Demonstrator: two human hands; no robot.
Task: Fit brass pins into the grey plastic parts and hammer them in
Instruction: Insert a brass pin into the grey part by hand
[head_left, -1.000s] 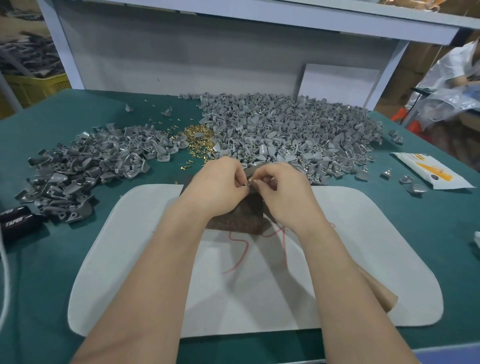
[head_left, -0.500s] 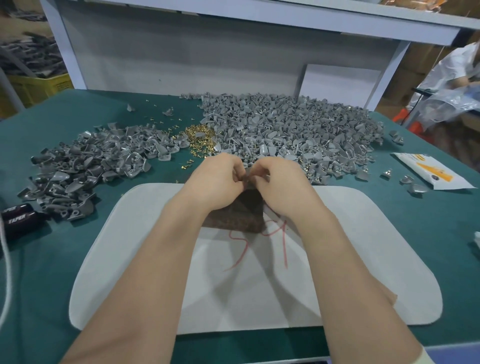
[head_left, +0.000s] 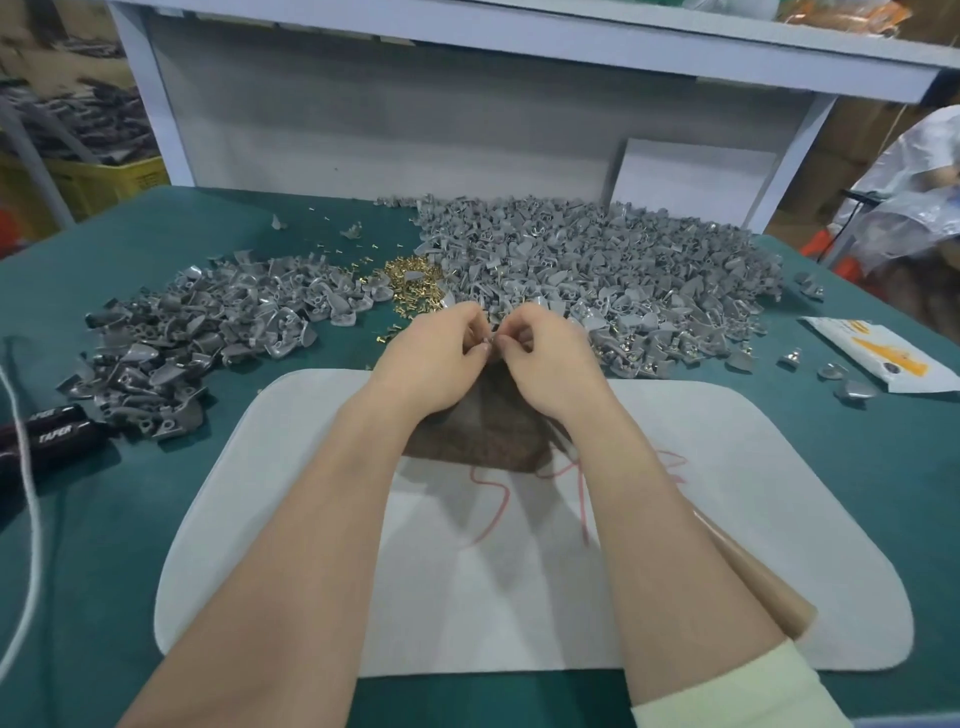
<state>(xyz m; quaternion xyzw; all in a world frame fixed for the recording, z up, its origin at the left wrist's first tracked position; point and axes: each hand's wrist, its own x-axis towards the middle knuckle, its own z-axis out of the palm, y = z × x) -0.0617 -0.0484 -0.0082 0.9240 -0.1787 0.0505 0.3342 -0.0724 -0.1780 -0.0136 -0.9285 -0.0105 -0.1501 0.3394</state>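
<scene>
While the left hand (head_left: 434, 358) and the right hand (head_left: 545, 358) meet with curled fingers over the brown block (head_left: 488, 431), I cannot tell what they pinch. The brass pins (head_left: 413, 283) lie just behind them, between two heaps of grey parts (head_left: 597, 270).

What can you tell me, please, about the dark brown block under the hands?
The dark brown block looks like mottled, rough wood or cork. It lies on the far middle of the white mat, just beyond red scribbles. The left hand and right hand, pinching a small piece together, cover its far part; whether they touch it is unclear.
</scene>
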